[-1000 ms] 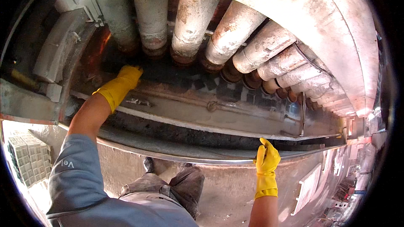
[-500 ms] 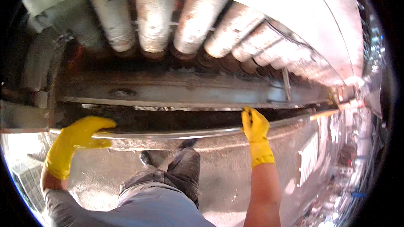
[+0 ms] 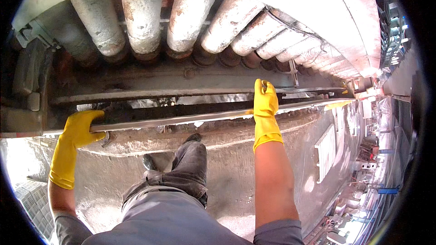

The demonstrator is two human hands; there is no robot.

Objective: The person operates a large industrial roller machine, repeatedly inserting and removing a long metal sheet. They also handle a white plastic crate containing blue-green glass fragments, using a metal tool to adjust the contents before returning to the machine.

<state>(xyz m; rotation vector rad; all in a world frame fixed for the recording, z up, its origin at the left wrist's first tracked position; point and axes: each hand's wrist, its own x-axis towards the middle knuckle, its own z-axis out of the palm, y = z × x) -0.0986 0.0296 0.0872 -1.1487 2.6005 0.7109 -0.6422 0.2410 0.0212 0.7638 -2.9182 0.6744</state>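
Both my hands wear yellow rubber gloves. At the left end of a long thin metal rail (image 3: 181, 121), my left hand (image 3: 81, 129) has its thumb apart from its fingers. The rail's edge runs into the gap between them, with the thumb on the near side. Farther right, my right hand (image 3: 266, 105) reaches over the same rail with its fingers curled closed. Its thumb lies near the rail; whatever the fingers hold, if anything, is hidden. A dark narrow slot (image 3: 195, 109) runs between the rail and a dull metal beam (image 3: 154, 87).
Beyond the beam stands a row of thick whitish rollers (image 3: 143, 18) beneath a pale curved cover (image 3: 318, 0). My legs stand at a low ledge (image 3: 136, 140). A light plastic crate (image 3: 34, 204) sits at lower left. A white slatted panel (image 3: 326, 154) lies on the floor at right.
The view has shifted, so the rollers sit farther left and the rail higher. My right arm now stretches farther forward. My left hand stays by the rail's left end, its thumb still apart.
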